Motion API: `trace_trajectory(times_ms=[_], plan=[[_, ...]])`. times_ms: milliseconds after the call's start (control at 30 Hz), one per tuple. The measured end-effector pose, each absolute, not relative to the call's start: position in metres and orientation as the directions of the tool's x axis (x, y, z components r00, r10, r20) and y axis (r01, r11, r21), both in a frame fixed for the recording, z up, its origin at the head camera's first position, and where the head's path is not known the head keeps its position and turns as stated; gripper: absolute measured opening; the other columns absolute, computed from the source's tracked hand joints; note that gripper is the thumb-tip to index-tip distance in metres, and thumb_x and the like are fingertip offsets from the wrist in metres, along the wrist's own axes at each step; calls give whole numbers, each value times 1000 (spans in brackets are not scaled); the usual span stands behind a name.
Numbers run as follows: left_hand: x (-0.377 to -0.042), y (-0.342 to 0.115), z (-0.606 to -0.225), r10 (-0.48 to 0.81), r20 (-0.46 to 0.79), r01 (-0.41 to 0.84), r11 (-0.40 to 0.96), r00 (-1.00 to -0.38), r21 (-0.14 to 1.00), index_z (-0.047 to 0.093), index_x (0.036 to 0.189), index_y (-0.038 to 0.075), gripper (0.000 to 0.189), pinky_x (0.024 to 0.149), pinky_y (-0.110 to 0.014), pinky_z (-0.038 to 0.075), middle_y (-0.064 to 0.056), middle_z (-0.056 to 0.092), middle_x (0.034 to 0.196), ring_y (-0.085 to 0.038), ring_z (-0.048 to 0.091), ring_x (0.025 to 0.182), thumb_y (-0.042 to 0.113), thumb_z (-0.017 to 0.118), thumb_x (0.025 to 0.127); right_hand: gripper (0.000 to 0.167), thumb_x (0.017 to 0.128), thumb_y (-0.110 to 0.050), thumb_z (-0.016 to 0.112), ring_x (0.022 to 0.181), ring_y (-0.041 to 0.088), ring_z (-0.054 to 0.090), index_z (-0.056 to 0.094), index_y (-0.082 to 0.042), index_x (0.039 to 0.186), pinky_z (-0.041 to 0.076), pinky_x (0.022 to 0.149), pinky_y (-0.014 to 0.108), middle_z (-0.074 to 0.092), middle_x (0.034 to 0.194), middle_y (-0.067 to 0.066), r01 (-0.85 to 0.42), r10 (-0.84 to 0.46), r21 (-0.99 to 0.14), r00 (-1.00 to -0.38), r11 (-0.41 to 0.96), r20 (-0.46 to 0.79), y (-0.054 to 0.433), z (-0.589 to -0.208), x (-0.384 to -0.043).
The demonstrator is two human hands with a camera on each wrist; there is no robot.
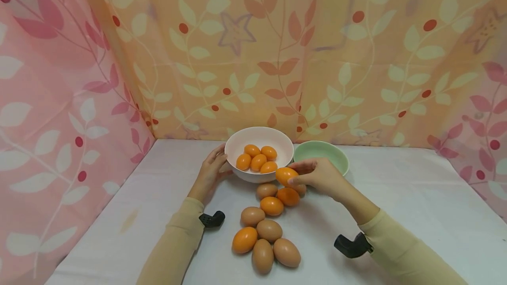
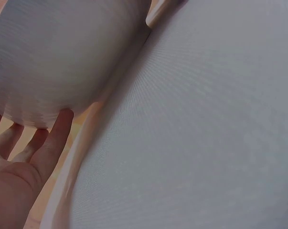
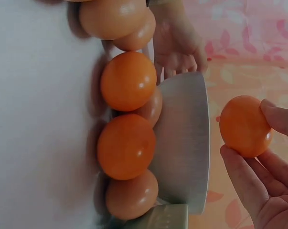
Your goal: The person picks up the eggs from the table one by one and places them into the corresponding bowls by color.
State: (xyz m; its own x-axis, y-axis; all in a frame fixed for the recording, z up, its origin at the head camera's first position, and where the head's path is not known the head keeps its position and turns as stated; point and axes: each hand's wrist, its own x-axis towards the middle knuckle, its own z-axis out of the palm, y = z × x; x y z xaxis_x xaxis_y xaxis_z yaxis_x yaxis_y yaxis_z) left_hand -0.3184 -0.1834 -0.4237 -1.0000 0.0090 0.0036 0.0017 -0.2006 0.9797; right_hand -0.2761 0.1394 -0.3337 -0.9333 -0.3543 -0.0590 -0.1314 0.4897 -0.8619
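Observation:
My right hand [image 1: 321,176] pinches an orange egg [image 3: 245,126] between thumb and fingertips, raised near the front right rim of a white bowl [image 1: 259,178]. Several orange eggs [image 1: 258,162] lie inside that bowl. At the bowl's left side, my left hand [image 1: 211,171] rests its extended fingertips against the outer wall, as the left wrist view also shows. In front of the bowl, brown eggs [image 1: 270,231] and orange eggs [image 1: 271,206] lie loosely grouped on the white cloth. One brown egg [image 1: 301,189] is partly hidden behind my right hand.
A pale green bowl [image 1: 328,155] stands just right of the white one, partly covered by my right hand. The white tablecloth [image 1: 416,197] reaches back to a floral curtain [image 1: 277,78], and a pink floral curtain [image 1: 51,144] hangs along the left.

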Motion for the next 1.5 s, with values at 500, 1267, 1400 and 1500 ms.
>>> trace_trajectory(times_ms=[500, 1267, 1400, 1500], plan=[[-317, -182, -422, -2, 10, 10, -200, -1000, 980, 40, 152, 23, 51, 92, -40, 55, 0, 35, 160, -28, 43, 139, 21, 52, 103, 46, 79, -33, 82, 114, 20, 63, 72, -16, 121, 52, 98, 36, 72, 121, 4, -113, -391, -881, -916, 460, -87, 106, -322, -304], [-319, -183, -424, -7, 16, 17, -204, -1000, 979, 42, 151, 21, 50, 93, -42, 55, 0, 38, 159, -27, 44, 137, 20, 52, 102, 33, 80, -22, 83, 108, 21, 64, 76, -8, 110, 52, 102, 35, 72, 118, 8, -126, -357, -854, -931, 505, -74, 57, -341, -338], [-319, -183, -424, -9, 12, 14, -209, -1000, 978, 42, 151, 21, 50, 92, -41, 55, -1, 38, 159, -26, 44, 136, 21, 52, 102, 32, 79, -24, 84, 105, 21, 64, 77, -9, 107, 53, 99, 33, 74, 113, 8, -121, -343, -821, -934, 558, -95, 48, -343, -340], [-318, -182, -423, -11, 10, 12, -215, -1000, 976, 43, 150, 21, 49, 92, -41, 55, 0, 39, 158, -25, 45, 135, 21, 53, 102, 32, 78, -26, 85, 108, 21, 60, 78, -12, 105, 50, 103, 34, 74, 111, 5, -118, -333, -799, -937, 590, -107, 44, -345, -341]])
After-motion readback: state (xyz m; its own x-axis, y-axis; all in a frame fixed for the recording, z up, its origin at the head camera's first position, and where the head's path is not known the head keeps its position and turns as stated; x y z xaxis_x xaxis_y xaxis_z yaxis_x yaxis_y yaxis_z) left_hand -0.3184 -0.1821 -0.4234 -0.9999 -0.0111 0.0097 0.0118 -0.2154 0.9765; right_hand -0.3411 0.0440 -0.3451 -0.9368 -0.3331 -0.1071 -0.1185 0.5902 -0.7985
